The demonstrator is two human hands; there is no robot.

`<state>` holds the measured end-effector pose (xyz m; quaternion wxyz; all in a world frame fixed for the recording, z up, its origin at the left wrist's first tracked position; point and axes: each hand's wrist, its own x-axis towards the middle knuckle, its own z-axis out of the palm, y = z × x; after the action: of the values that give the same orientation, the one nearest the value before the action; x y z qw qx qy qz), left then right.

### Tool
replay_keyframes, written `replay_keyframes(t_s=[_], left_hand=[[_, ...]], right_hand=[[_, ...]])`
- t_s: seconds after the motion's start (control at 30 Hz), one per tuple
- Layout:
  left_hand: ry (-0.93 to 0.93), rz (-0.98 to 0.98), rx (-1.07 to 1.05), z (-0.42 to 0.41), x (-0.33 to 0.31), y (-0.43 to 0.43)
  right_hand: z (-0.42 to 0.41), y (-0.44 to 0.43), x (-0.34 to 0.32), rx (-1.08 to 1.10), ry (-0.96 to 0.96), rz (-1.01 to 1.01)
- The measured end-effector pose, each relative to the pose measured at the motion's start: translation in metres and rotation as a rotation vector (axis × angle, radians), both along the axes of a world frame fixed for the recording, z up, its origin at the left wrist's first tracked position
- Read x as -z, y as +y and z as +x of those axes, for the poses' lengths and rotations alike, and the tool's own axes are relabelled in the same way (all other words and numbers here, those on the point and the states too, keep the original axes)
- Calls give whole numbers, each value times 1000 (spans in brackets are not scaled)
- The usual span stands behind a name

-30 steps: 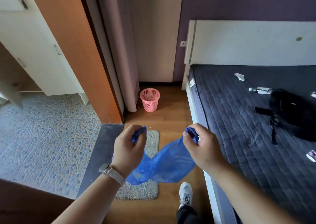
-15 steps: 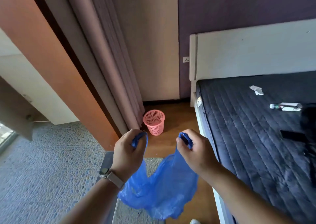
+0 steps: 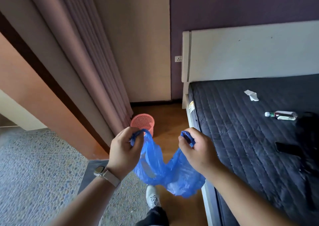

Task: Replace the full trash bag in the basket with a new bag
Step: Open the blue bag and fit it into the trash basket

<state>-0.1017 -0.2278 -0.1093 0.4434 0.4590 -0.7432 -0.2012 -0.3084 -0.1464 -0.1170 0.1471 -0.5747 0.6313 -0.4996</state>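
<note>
A thin blue plastic bag (image 3: 165, 172) hangs between my two hands in the middle of the view. My left hand (image 3: 123, 149) is closed on one bunched handle of the bag, and my right hand (image 3: 195, 149) is closed on the other, with the bag sagging below. A small pink perforated basket (image 3: 144, 122) stands upright on the wooden floor just beyond my left hand, beside the curtain. No bag shows inside it; its lower front is hidden by my left hand and the blue bag.
A pleated curtain (image 3: 96, 70) hangs left of the basket. A bed with a dark quilted cover (image 3: 250, 148) fills the right, with a crumpled paper (image 3: 251, 95), a bottle (image 3: 281, 115) and a black bag (image 3: 309, 139) on it. A grey mat (image 3: 124, 200) and my white shoe (image 3: 152, 197) lie below.
The view has moved forward toward the basket, which now sits closer and just beyond my left hand. Both hands keep hold of the blue bag, spread slightly wider.
</note>
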Motion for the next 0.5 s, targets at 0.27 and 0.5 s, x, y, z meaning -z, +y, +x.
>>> replay_keyframes(t_s=[0.27,0.5], left_hand=[[81,53,49,-29,16,-137],[129,143,29,-25,24,-262]], right_hand=[[-23,-119,6,103,53,68],[-17,-242,-3,77,74,119]])
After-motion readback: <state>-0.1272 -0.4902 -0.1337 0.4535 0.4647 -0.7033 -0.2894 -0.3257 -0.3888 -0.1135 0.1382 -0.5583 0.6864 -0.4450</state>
